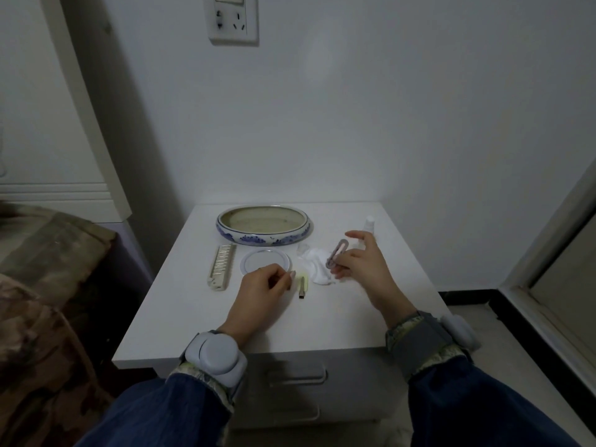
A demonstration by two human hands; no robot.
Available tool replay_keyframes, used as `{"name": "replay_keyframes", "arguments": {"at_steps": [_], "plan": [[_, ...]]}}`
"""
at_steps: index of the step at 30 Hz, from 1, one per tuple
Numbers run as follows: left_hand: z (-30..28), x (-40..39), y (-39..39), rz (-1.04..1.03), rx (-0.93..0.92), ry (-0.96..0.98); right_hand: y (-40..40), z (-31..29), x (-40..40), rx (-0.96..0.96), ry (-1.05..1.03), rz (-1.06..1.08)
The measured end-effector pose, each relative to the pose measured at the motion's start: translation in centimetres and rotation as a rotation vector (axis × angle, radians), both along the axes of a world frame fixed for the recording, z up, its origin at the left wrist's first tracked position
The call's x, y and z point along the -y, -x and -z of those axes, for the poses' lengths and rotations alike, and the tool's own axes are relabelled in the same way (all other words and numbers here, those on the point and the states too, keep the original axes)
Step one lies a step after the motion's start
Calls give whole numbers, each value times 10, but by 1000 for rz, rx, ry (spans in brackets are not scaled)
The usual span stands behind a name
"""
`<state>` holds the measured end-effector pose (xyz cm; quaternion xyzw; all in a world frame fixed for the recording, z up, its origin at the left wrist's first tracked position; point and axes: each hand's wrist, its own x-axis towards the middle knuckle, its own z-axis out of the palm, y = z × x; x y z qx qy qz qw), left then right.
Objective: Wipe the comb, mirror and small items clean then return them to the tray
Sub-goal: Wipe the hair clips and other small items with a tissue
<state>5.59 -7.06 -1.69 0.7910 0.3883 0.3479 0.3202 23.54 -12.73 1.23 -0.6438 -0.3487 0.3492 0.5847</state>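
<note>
A blue-and-white ceramic tray point(304, 229) stands empty at the back of the white bedside table point(322, 324). In front of it lie a cream comb point(222, 266), a round mirror point(265, 261), a crumpled white tissue point(317, 262) and a small yellowish item with a dark stick point(302, 284). My right hand point(361, 264) holds a grey oval hair clip point(336, 253) over the tissue. My left hand point(264, 293) rests curled beside the mirror, its fingertips next to the yellowish item; nothing shows in it.
A small white bottle point(368, 225) stands behind my right hand. The table sits against a white wall under a socket plate point(233, 19). A bed with a patterned cover point(42, 285) is at the left, a door frame point(548, 269) at the right, drawers below.
</note>
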Motion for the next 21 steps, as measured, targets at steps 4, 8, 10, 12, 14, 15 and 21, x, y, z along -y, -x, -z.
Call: {"name": "replay_keyframes", "arguments": {"at_steps": [4,8,10,12,14,15,21], "plan": [[2,-2,1,5,-8,8,5,3,-3,-158,-68,-41],[2,-2,1,-3,0,18,5,7,-7,-205,-60,-27],[2,-2,0,-6,12,25,4,8,-8,-195,-66,-21],[1,-2,0,-14,34,37,3,7,-8,-204,-79,-12],[1,-2,0,-20,56,46,4,6,-7,-222,-76,-10],[0,-2,0,-11,69,53,5,5,-6,-233,-76,-29],[-1,1,-3,127,15,83,16,4,-3,-318,-139,-244]]}}
